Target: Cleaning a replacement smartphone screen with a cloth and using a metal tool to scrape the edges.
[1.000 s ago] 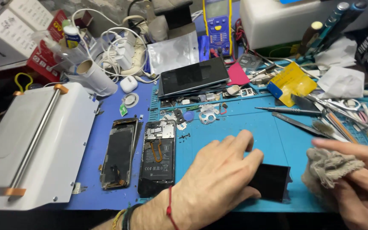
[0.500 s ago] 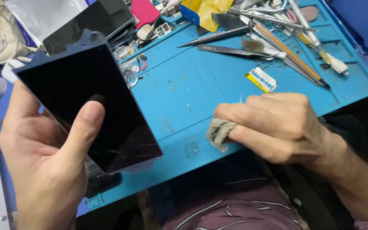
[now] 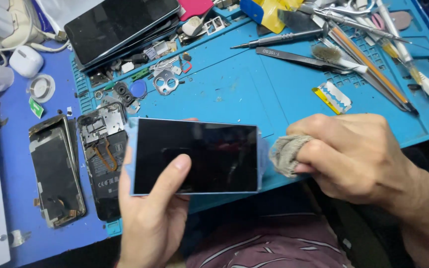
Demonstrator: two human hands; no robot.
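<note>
My left hand holds a black phone screen panel flat and sideways above the near edge of the blue work mat, thumb resting on the glass. Just to its right, my right hand is closed around a small grey cloth, which sits beside the panel's right edge. An opened phone body with exposed boards and an orange cable lies on the mat left of the panel. Beside that lies a removed, worn screen.
Tweezers, a screwdriver, a brush and other long tools lie at the far right of the mat, with a razor blade nearer. Small parts and screws sit around a metal camera frame. A dark tablet lies at the back left.
The screen panel has turned from upright in my left hand to lying sideways and lower. My right hand with the cloth has come up to the panel's right edge.
</note>
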